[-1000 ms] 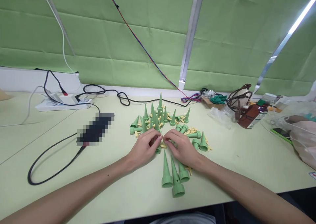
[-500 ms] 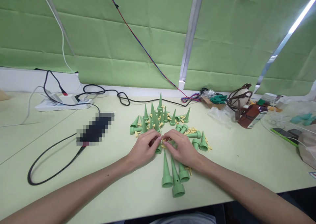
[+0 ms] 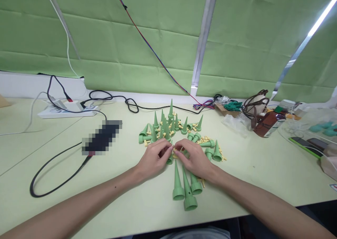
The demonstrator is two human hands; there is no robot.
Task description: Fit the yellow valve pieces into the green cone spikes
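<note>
My left hand [image 3: 157, 154] and my right hand [image 3: 194, 158] almost touch at the fingertips, both pinched closed. A small yellow plastic piece [image 3: 174, 149] shows at the right fingertips; what the left fingers pinch is too small to make out. Beneath the left fingers lies a green plastic cone spike [image 3: 169, 160], partly hidden. Nearer to me lie several green spikes [image 3: 178, 189] with wide hollow caps. Beyond my hands stands a cluster of green spikes [image 3: 165, 128] with yellow T-shaped pieces among them. Loose yellow pieces [image 3: 205, 139] lie by more spikes to the right.
At left are a pixelated dark device [image 3: 101, 139] on a black cable and a white power strip [image 3: 67, 110]. A brown bottle [image 3: 270, 123], a clear plastic bag [image 3: 235, 124] and a green-edged phone [image 3: 305, 147] are at right. The table's front edge [image 3: 147, 228] runs below my arms.
Hardly anything differs. Both hands stay pinched together at the same spot, with only a tiny shift of the fingertips.
</note>
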